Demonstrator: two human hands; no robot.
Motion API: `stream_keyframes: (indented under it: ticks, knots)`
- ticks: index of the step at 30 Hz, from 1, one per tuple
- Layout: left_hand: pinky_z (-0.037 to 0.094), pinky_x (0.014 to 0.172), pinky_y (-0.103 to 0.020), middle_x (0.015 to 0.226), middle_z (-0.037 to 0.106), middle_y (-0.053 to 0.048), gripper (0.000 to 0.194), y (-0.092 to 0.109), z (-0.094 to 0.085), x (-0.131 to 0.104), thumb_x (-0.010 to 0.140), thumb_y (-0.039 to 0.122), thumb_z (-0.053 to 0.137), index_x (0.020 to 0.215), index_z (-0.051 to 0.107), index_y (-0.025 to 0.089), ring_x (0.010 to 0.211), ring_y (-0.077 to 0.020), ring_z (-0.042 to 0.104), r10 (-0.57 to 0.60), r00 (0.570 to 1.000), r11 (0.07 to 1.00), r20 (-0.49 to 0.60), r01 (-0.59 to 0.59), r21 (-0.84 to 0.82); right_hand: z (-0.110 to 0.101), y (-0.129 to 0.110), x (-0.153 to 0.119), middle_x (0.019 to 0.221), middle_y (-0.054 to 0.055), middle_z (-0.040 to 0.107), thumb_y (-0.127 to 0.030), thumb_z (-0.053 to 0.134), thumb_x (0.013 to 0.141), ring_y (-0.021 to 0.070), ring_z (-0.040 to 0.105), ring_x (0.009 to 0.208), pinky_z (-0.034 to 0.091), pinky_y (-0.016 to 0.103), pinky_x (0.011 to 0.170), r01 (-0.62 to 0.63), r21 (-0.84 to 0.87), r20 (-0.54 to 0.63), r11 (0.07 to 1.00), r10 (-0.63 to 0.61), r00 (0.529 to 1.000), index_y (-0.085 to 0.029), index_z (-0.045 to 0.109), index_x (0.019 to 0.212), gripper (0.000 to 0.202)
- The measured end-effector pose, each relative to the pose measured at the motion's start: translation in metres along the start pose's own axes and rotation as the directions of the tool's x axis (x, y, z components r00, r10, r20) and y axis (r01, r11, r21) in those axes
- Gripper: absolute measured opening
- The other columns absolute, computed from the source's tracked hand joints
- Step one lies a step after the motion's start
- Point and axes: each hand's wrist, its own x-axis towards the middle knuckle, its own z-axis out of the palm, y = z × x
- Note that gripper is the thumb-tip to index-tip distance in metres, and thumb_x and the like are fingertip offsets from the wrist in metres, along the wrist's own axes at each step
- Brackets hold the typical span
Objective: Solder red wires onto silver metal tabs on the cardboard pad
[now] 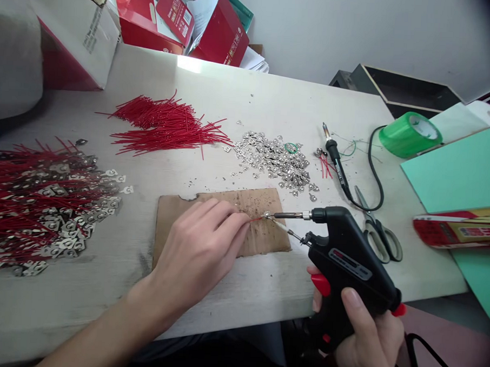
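Observation:
My left hand (204, 246) is closed in a pinch on a short red wire (256, 219), above a scorched piece of cardboard (174, 213). At the wire's far end sits a small metal terminal (267, 214). My right hand (368, 335) grips a black soldering gun (347, 263) with a red trigger. The gun's tip meets the terminal from the right, and its thin solder feed tube points at the same spot. Whether solder is melting there is too small to tell.
Loose terminals (274, 160) and red wires (162, 126) lie behind the cardboard. Finished-looking wires with terminals (44, 212) are heaped at left. A soldering iron (337, 166), scissors (378, 232) and green tape (409, 134) are at right. Red boxes (223, 31) stand at the back.

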Motion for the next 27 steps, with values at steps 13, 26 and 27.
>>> stream_keyframes:
  ticks: [13,26,27]
  knots:
    - [0.056,0.08,-0.037,0.093,0.074,-0.006,0.007,0.0001,0.0011,-0.0002,0.1,0.015,0.067,0.098,0.074,0.014,0.086,-0.0215,0.068,-0.076,0.996,0.995,-0.042,0.074,-0.061,-0.0028,0.0025,-0.0009,0.08,0.01,0.077,-0.044,0.079,0.087,0.0246,0.071,0.068,0.049,0.033,0.052,-0.018,0.001,0.042,1.0,0.018,0.999,-0.015,0.083,0.098,0.032]
    - [0.055,0.078,-0.037,0.09,0.073,-0.006,0.01,0.0003,0.0026,-0.0004,0.101,0.015,0.065,0.096,0.074,0.014,0.083,-0.0208,0.066,-0.076,0.997,0.997,-0.012,0.075,-0.036,-0.0017,0.0048,-0.0004,0.077,0.009,0.075,-0.043,0.08,0.087,0.0258,0.074,0.069,0.053,0.033,0.053,0.024,-0.03,0.026,0.999,-0.023,0.999,-0.012,0.083,0.098,0.033]
    - [0.055,0.078,-0.037,0.09,0.073,-0.006,0.01,0.0003,0.0027,-0.0006,0.101,0.015,0.065,0.096,0.074,0.014,0.083,-0.0208,0.066,-0.075,0.997,0.997,-0.016,0.074,-0.035,-0.0028,0.0069,0.0007,0.076,0.01,0.075,-0.043,0.079,0.088,0.0262,0.074,0.069,0.054,0.033,0.054,0.045,-0.035,0.042,0.998,-0.044,0.998,-0.012,0.083,0.097,0.033]
